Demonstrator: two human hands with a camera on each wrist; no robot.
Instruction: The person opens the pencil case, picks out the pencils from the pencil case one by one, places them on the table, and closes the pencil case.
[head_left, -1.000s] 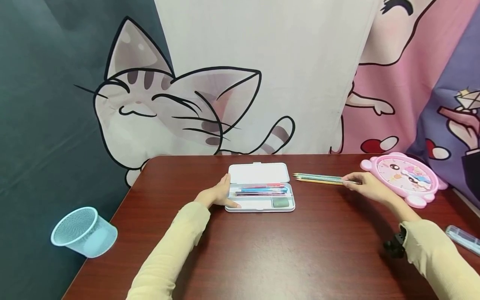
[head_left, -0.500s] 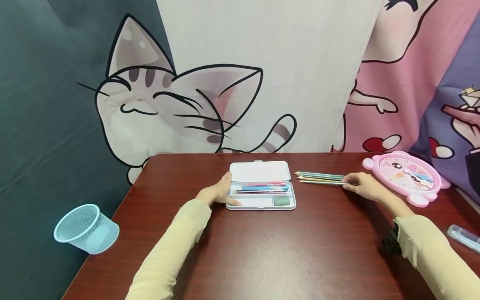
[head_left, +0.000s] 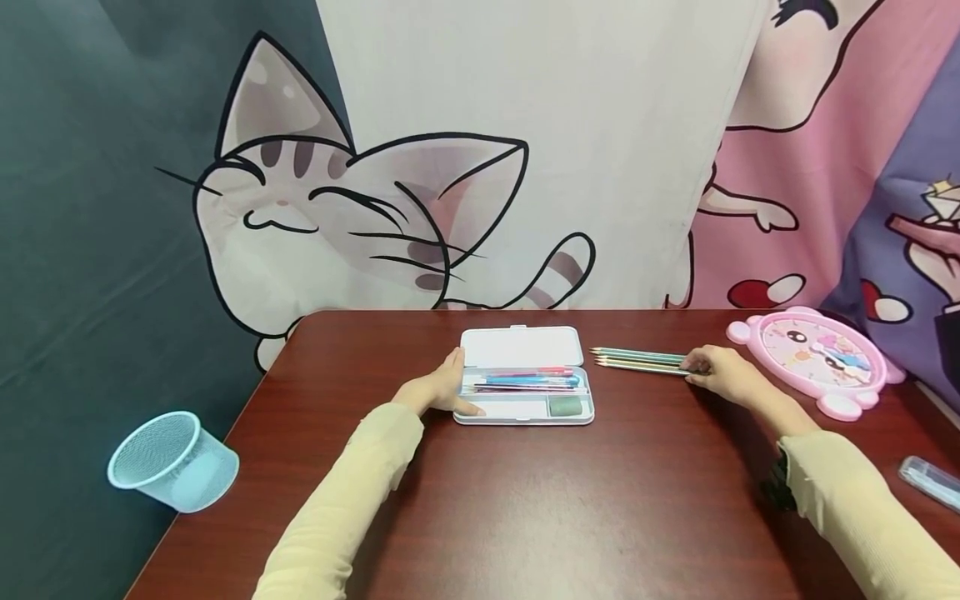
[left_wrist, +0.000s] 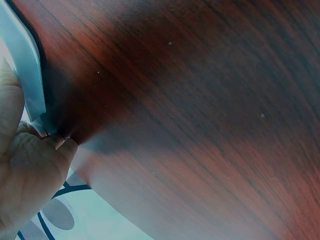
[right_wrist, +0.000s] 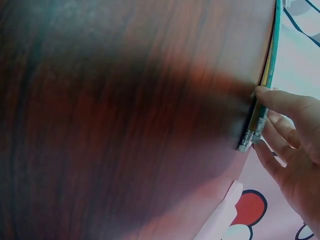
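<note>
An open white pencil case (head_left: 517, 408) lies on the table, its lid (head_left: 521, 346) folded back. Several pens (head_left: 525, 379) in blue, red and dark colours fill its rear compartment, and a green eraser (head_left: 565, 406) sits at the front right. My left hand (head_left: 438, 387) grips the case's left end, thumb over the inside of the front part; the left wrist view shows the fingers at its outer corner. Between thumb and fingers, my right hand (head_left: 723, 373) pinches several green and yellow pencils (head_left: 637, 360) near their eraser ends. Their sharpened tips point left toward the case.
Behind the right hand is a pink animal-shaped clock (head_left: 813, 350). A clear-lidded case (head_left: 930, 482) lies at the right edge. On the left, a light blue mesh basket (head_left: 172, 462) overlaps the table's (head_left: 562, 517) left edge. A cat-print curtain (head_left: 315, 217) hangs behind.
The pencils in my right hand have fanned out and then lie closer together, side by side, with more of them visible. My left hand has stayed on the pencil case.
</note>
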